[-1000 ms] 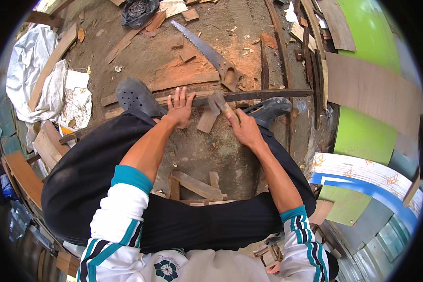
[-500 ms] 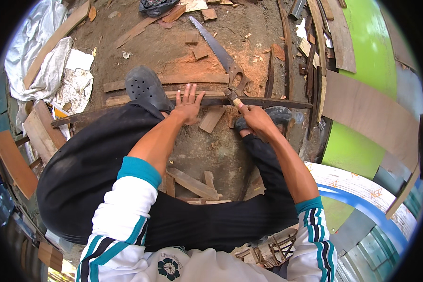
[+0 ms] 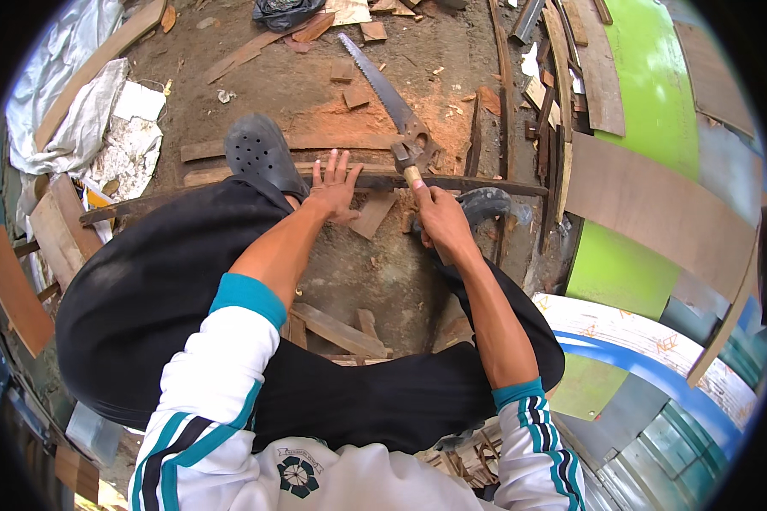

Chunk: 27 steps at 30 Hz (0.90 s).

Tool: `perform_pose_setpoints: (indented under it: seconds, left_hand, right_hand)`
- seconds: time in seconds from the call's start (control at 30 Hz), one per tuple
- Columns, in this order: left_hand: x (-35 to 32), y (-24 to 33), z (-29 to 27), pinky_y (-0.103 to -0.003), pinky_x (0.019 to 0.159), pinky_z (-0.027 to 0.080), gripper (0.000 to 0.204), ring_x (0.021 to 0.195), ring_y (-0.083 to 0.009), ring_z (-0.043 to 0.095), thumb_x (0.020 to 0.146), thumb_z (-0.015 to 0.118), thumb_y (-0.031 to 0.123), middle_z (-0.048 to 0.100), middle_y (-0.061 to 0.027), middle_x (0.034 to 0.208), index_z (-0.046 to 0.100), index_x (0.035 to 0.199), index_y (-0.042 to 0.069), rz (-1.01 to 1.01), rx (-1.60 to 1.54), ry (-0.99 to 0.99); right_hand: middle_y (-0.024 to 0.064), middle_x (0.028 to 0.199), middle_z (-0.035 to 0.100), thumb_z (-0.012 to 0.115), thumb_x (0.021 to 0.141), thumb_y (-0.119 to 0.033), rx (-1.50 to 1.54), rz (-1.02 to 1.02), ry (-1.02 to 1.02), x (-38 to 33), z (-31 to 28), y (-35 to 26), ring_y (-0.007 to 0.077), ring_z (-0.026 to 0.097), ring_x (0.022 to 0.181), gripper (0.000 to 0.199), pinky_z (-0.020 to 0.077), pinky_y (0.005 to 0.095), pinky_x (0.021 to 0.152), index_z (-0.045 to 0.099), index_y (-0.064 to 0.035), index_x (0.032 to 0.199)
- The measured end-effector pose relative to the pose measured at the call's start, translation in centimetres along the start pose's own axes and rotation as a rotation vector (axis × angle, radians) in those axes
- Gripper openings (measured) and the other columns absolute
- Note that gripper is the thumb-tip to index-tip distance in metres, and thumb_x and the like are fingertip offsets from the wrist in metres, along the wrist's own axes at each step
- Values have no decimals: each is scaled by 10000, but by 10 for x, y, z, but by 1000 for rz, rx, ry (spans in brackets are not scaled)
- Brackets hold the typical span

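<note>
My right hand (image 3: 441, 221) is closed around the pale wooden handle of a hammer (image 3: 412, 174). Its dark head overlaps the handle end of a hand saw (image 3: 385, 95) lying on the ground. Fingers spread, my left hand (image 3: 336, 187) presses flat over a long dark wooden strip (image 3: 460, 182) that runs sideways in front of me. A lighter plank (image 3: 337, 141) lies just beyond that strip. Under the strip, beside my left hand, a short wood piece (image 3: 373, 213) sticks out toward me. My grey clog (image 3: 262, 146) stands left of my left hand.
Orange sawdust (image 3: 448, 128) and small offcuts (image 3: 356, 97) surround the saw. Long wood strips (image 3: 554, 68) and green panels (image 3: 648, 77) lie on the right. On the left are a whitish sheet (image 3: 89, 106) and boards (image 3: 57, 223). More wood scraps (image 3: 341, 330) lie between my legs.
My right hand and forearm have shifted left, and the hammer head now overlaps the saw handle more. My left hand stays spread on the strip. The whole view has shifted slightly.
</note>
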State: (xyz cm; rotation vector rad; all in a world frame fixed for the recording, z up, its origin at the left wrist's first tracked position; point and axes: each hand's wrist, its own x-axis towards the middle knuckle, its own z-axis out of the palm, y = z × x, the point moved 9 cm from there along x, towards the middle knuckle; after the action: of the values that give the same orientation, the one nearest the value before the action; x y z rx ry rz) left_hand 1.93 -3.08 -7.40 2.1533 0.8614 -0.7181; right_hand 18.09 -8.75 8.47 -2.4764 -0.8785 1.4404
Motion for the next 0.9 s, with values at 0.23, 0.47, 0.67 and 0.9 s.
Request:
perform_pose_setpoints:
  seconds: [0.23,0.47,0.67,0.9]
  left_hand:
    - [-4,-1,-7,-620,1193,-62,1181,1515,-423,-217,823,747,540,-167,-232,1657,-27,1621,143,-39,-37,-72]
    - [-6,1,-6,-630,1190,-62,1191,1515,-421,-218,817,757,531,-151,-235,1659,-28,1620,134,-22,-51,-59]
    - [-1,-3,-2,-630,1192,-59,1190,1522,-416,-199,802,767,509,-135,-220,1667,-12,1623,140,-23,-58,-7]
    - [6,4,0,-619,1203,-55,1174,1527,-403,-192,815,758,485,-120,-206,1673,-23,1626,150,-5,-51,1]
  right_hand:
    - [160,671,624,415,1043,-523,-112,-91,-43,-2,-21,-76,253,645,528,603,504,413,516,583,48,945]
    - [63,631,526,413,1048,-521,-152,70,-158,15,-26,-63,190,562,504,590,451,375,478,567,34,920]
    - [103,636,560,395,1053,-494,-312,-27,-156,24,-15,-90,232,594,519,589,479,407,521,572,42,884]
    - [189,661,642,381,1055,-462,-668,53,-288,50,5,-27,322,669,584,619,515,455,583,621,94,930]
